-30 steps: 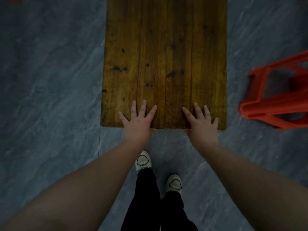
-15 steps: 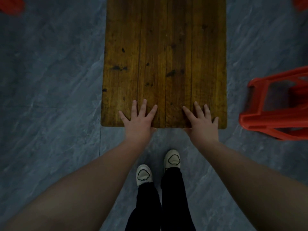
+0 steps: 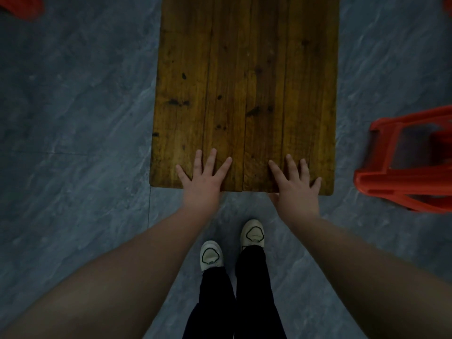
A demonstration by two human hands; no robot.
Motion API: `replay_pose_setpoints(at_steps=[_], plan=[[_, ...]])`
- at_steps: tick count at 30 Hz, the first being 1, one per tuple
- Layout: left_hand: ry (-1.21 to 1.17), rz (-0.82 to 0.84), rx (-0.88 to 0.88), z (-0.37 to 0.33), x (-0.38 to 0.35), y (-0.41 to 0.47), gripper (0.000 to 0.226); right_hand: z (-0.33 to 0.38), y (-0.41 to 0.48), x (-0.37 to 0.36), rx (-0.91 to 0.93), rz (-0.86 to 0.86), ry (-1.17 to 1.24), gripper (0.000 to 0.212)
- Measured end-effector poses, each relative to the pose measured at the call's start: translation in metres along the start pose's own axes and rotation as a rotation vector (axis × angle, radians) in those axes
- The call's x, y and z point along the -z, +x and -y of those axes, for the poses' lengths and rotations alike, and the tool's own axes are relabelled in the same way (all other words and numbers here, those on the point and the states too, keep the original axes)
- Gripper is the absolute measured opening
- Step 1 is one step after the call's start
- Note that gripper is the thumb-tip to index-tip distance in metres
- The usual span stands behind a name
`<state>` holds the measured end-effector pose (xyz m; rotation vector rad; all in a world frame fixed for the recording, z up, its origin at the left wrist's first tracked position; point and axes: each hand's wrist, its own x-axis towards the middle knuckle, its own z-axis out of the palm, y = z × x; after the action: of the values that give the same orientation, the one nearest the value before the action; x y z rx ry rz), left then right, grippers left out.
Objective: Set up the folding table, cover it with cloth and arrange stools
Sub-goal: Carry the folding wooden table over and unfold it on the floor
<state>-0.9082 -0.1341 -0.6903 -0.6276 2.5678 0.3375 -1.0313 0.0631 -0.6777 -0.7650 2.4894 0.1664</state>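
Both grips are open. The left grip (image 3: 201, 184) lies flat on the near end of the wooden table (image 3: 244, 81), its four fingers (image 3: 210, 160) straight and spread across the planks, the palm over the near edge. The right grip (image 3: 294, 192) lies the same way just beside the table's near right corner, fingers straight and fanned. Neither curls round anything. The thumbs sit at or under the near edge and are mostly hidden, so I cannot tell whether they hook beneath it.

Count: one table, its top made of several lengthwise boards with dark knots; two hands on it, apart from each other with bare wood between them; one red plastic stool (image 3: 403, 167) to the right, cut off by the frame, and I cannot tell whether more are nested in it. A red shape (image 3: 22, 6) shows at the top left corner, too cropped to name. Two pale shoes (image 3: 211, 255) stand below the near edge, under black trouser legs.

The grey marbled floor (image 3: 73, 118) runs open along the table's left side. On the right the stool stands near the table's corner, with a strip of floor between them.
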Motion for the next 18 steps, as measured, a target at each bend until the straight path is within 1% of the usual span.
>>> replay_pose_setpoints(at_steps=[3, 6, 11, 15, 18], plan=[[0.001, -0.003, -0.006, 0.0, -0.001, -0.002, 0.102, 0.002, -0.001, -0.002, -0.006, 0.001, 0.006, 0.084], [-0.012, 0.036, -0.009, 0.0, 0.001, -0.003, 0.099, 0.002, -0.003, 0.001, -0.002, 0.026, 0.014, 0.087], [-0.094, 0.145, 0.012, -0.005, 0.019, -0.006, 0.087, 0.007, -0.006, 0.018, -0.028, 0.061, 0.102, 0.072], [-0.207, 0.19, 0.089, -0.013, 0.045, -0.013, 0.075, 0.008, -0.002, 0.043, 0.028, 0.02, 0.149, 0.067], [-0.256, 0.158, 0.128, -0.018, 0.06, -0.014, 0.068, 0.005, 0.008, 0.059, 0.059, -0.034, 0.179, 0.066]])
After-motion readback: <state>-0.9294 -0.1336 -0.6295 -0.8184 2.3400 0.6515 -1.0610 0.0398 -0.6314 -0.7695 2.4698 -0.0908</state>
